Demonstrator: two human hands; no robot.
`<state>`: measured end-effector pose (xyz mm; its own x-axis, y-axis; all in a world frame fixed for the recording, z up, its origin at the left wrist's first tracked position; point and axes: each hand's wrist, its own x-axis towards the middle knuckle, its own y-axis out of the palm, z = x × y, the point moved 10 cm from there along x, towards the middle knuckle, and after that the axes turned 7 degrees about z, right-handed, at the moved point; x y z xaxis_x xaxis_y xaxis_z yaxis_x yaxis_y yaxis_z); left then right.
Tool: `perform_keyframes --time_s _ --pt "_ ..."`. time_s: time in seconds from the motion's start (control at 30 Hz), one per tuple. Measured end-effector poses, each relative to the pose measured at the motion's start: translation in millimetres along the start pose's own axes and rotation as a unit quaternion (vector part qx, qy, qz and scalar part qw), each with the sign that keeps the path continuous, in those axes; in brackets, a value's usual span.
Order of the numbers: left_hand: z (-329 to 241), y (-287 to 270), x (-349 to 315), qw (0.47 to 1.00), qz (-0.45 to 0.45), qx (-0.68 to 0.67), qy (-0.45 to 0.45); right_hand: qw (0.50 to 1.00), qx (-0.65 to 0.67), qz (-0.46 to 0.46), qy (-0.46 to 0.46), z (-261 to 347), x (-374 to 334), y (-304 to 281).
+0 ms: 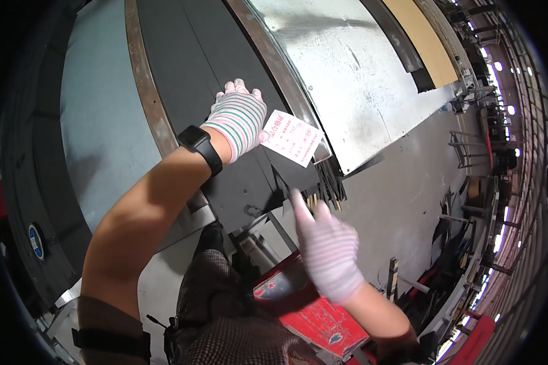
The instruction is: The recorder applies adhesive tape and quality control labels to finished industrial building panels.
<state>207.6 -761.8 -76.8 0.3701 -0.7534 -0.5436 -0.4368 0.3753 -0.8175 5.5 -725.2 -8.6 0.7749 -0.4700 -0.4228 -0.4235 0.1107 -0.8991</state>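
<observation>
Left hand (237,121): ours, in a pink-and-green striped glove, is laid back-up on the dark surface of the bench (179,58), its fingers a little spread and bent at the tips, the thumb out to the side; we see nothing gripped in it.
Paper slip (293,139): white with red print, it lies tilted across the bench's dark surface and the right brown rail (273,58), its left corner right at our left thumb.
Right hand (330,249): in a paler striped glove, it hangs lower, near the bench's front end, index finger stretched forward and the others bent. A thin dark pointed thing (280,181) shows just past the fingertip — we cannot tell whether we hold it.
Watch (196,141): black, on our left wrist.
Metal sheets: a shiny one (353,79) lies to the right of the rails, a duller one (97,103) beyond the left brown rail (143,70).
Below: a bundle of thin strips (330,185) sticks out under the slip's end — and a worn red board (319,322) sits beneath our right forearm, above the grey floor (396,188).
</observation>
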Motion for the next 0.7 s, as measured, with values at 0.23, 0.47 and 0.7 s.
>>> perform_keyframes --time_s 0.23,0.47,0.7 --pt "-14.9 10.9 -9.9 0.999 -0.01 0.014 -0.04 0.999 0.03 -0.008 -0.006 -1.1 -2.0 31.9" --pt "-11.5 -1.3 -1.8 0.998 -0.014 0.025 -0.052 0.942 0.241 0.184 0.142 -24.5 -9.7 105.1" --pt "-29.4 7.7 2.0 0.997 -0.02 0.047 -0.05 0.87 0.412 0.171 0.209 -40.3 2.6 122.1"
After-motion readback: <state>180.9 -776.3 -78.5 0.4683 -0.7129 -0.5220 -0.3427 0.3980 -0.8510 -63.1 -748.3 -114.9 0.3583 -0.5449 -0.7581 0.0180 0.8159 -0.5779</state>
